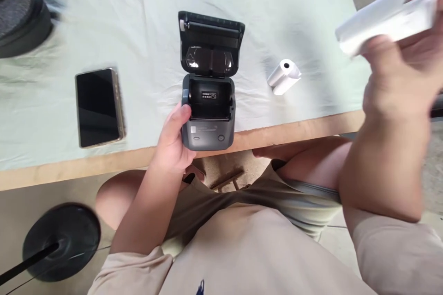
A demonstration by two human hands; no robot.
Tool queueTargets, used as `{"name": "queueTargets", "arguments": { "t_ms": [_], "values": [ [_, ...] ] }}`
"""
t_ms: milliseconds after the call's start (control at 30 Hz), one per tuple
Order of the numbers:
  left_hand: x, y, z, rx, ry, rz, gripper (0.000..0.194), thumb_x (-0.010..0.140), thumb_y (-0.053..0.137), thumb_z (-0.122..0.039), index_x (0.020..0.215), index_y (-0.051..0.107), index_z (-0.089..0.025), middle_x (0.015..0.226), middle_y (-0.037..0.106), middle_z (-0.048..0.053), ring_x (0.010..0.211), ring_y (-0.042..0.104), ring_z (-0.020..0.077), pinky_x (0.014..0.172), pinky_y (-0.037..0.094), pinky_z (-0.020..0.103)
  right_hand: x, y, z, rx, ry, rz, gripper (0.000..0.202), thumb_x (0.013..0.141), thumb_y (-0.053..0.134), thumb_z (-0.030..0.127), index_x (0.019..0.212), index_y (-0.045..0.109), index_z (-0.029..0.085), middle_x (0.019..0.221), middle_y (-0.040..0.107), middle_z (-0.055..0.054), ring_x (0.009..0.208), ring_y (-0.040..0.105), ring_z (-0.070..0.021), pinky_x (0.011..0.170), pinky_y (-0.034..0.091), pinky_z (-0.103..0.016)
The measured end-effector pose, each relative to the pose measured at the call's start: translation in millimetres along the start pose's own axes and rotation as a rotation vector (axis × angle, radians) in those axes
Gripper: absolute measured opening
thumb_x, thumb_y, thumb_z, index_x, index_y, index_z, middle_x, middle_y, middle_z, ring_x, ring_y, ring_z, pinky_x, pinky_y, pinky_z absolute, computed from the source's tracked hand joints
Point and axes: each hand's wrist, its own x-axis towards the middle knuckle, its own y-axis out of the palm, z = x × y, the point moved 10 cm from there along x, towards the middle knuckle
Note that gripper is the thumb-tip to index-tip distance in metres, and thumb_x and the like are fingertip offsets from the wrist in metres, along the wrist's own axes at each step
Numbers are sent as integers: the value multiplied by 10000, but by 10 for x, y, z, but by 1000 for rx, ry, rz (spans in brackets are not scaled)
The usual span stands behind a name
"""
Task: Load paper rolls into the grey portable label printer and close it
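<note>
A small dark grey thermal printer (pixel 208 136) is held at the table's front edge by my left hand (pixel 175 136), the thumb on its left side. Its lid (pixel 212 44) stands open, showing a roller, and no roll sits in the compartment. To its right a small white paper roll (pixel 285 78) lies on the cloth with a loose end. My right hand (pixel 398 60), raised at the upper right, is closed around folded white paper (pixel 384 20). That paper is blurred, and its exact kind cannot be made out.
A phone (pixel 98 108) lies on the pale cloth (pixel 148 46) to the left. At the upper left stands a dark case (pixel 26 18). The table's wooden edge (pixel 86 166) runs above my legs. A round black stand base (pixel 62 242) is on the floor.
</note>
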Motion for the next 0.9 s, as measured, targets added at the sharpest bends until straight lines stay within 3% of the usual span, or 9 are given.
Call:
{"name": "queueTargets", "arguments": {
  "t_ms": [67, 133, 200, 333, 367, 433, 600, 767, 900],
  "values": [
    [-1, 1, 3, -28, -5, -4, 106, 990, 750, -326, 972, 821, -250, 912, 893, -15, 841, 820, 224, 792, 706, 342, 14, -93, -272, -80, -48, -155, 437, 726, 930, 439, 1061, 659, 364, 1133, 711, -61, 1039, 672, -261, 930, 556, -403],
    [5, 14, 9, -54, -19, 0, 134, 1007, 713, -313, 1003, 826, -241, 938, 901, 1, 842, 822, 210, 727, 690, 317, 15, 59, -686, -230, 139, -45, 383, 667, 949, 276, 962, 720, 359, 978, 764, -27, 891, 660, -225, 881, 550, -381],
    [11, 20, 10, -65, -29, -5, 175, 1026, 685, -319, 1033, 831, -221, 941, 902, 14, 833, 823, 200, 701, 676, 299, -41, 128, -807, -304, 220, 26, 437, 651, 936, 178, 1022, 785, 352, 1068, 826, -38, 955, 702, -234, 919, 556, -380],
    [15, 30, 12, -39, -33, -5, 174, 1023, 712, -351, 1055, 837, -235, 931, 902, 6, 830, 829, 207, 710, 672, 302, -232, 137, 22, -329, -137, -95, 499, 840, 724, 192, 1323, 770, 308, 1389, 769, -139, 1294, 717, -323, 1047, 550, -457],
    [15, 37, 14, -27, -32, 4, 166, 1013, 730, -354, 1047, 838, -233, 937, 903, 5, 834, 832, 208, 715, 672, 303, -310, 189, 264, -355, -231, -133, 406, 895, 689, 263, 1293, 767, 264, 1317, 756, -179, 1211, 734, -335, 983, 574, -475],
    [19, 59, 2, -10, -11, 31, 171, 991, 771, -363, 1011, 836, -206, 945, 903, 12, 835, 835, 201, 726, 673, 295, -407, 557, 510, -485, -285, 6, 412, 981, 654, 414, 1351, 693, 237, 1278, 718, -185, 1113, 736, -336, 942, 608, -509],
    [29, 69, -13, 11, 26, 70, 205, 980, 806, -384, 947, 816, -182, 955, 899, 19, 809, 837, 180, 731, 677, 265, -451, 1264, 339, -700, -73, 288, 429, 972, 701, 303, 1399, 669, 279, 1448, 632, -169, 1322, 642, -379, 1148, 559, -603],
    [40, 11, 20, 70, 32, 78, 184, 993, 763, -407, 1039, 807, -234, 944, 869, 17, 1086, 866, 272, 888, 711, 336, -423, 1302, 198, -670, -29, 313, 518, 992, 584, 145, 1484, 703, 255, 1332, 673, -177, 1163, 714, -313, 1052, 595, -551],
    [52, 27, 67, 87, 9, 137, 212, 959, 783, -435, 975, 771, -225, 931, 833, 42, 1245, 828, 337, 904, 725, 370, -376, 1197, 202, -473, -89, 235, 636, 882, 739, 177, 1497, 601, 265, 1249, 725, -135, 1071, 729, -295, 1074, 592, -543]
  ]
}}
